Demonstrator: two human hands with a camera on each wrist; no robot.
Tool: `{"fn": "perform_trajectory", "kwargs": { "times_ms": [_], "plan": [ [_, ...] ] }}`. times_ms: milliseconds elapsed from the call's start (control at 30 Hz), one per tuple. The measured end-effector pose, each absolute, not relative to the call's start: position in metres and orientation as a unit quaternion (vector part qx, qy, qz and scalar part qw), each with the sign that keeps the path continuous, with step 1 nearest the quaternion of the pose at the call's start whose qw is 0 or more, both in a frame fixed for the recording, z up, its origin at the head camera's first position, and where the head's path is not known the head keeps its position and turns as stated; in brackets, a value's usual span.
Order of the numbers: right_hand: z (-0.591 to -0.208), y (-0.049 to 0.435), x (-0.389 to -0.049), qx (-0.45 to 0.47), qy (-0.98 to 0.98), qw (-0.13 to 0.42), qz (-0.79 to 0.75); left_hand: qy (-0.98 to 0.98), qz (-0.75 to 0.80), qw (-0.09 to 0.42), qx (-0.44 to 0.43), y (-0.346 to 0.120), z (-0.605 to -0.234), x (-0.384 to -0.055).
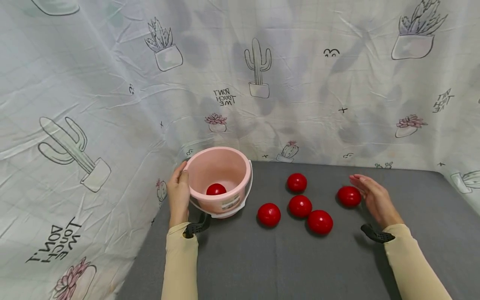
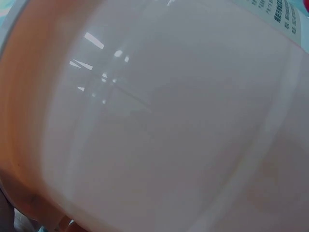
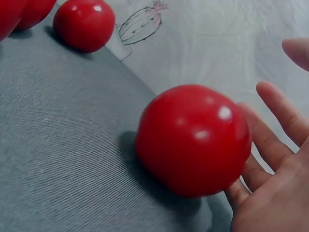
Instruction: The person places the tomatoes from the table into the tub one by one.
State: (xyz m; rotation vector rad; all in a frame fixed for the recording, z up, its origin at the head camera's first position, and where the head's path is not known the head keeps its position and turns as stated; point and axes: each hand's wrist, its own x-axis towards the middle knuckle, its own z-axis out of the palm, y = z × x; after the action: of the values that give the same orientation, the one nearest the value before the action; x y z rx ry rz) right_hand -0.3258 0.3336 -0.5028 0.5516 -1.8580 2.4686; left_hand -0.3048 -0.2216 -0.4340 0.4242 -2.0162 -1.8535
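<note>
At the left of the head view, my left hand [image 1: 178, 192] lies against the outer side of a pink bucket [image 1: 236, 173], its fingers extended by the rim. One glossy red ball [image 1: 216, 189], tomato-like in shape, sits inside. The bucket's smooth wall [image 2: 169, 121] fills the left wrist view and no fingers show clearly there. On the right, my right hand [image 1: 376, 199] is spread beside another red ball [image 1: 349, 196]. In the right wrist view the fingers [image 3: 270, 147] reach along the far side of that ball [image 3: 193, 140], with the thumb apart from it.
Several more red balls lie on the grey tabletop [image 1: 247, 262] between the hands, the nearest to the bucket being one red ball [image 1: 268, 215]. A white handle [image 1: 245, 198] hangs down the bucket's front. A cactus-print curtain [image 1: 300, 91] borders the table behind and on the left.
</note>
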Motion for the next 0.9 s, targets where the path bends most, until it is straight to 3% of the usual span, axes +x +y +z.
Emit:
{"fn": "perform_trajectory", "kwargs": {
  "times_ms": [633,900],
  "plan": [
    [-0.527,0.334,-0.31,0.136,-0.591,0.064,0.792,-0.723,-0.656,0.167,0.137,-0.218,-0.429,-0.31],
    [-0.526,0.327,-0.319,0.04,-0.723,0.038,0.688,-0.72,-0.657,0.17,0.148,-0.22,-0.434,-0.306]
  ]
}}
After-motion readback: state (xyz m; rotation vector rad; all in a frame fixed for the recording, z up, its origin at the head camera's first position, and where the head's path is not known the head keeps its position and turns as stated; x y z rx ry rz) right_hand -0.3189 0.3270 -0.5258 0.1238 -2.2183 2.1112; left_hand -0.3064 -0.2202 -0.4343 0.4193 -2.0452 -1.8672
